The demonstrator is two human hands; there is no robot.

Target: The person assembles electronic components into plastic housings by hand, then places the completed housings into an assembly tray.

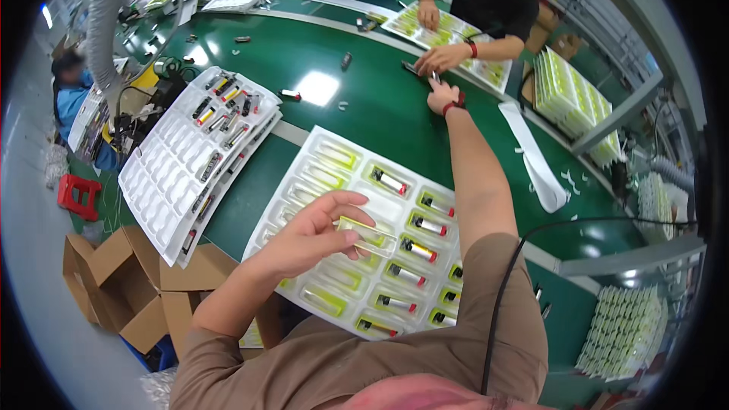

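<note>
My left hand (307, 237) pinches a clear plastic shell with yellow-green edges (367, 238) above a white tray (298, 158). That tray carries similar shells on its left and small black-and-silver cylinders with red ends (406, 275) in its right pockets. Stretched far across the green table, my right hand (443, 97) has its fingers drawn together near a co-worker's hand (443, 58). A small object seems to be at its fingertips, too small to name. A dark cylinder (410, 67) lies just beside the co-worker's hand.
At left, stacked white trays (156, 171) hold loose cylinders. Open cardboard boxes (125, 288) and a red stool (79, 196) stand below them. A white strip (534, 158) lies on the green table (364, 106) at right. A black cable (505, 277) crosses my right arm.
</note>
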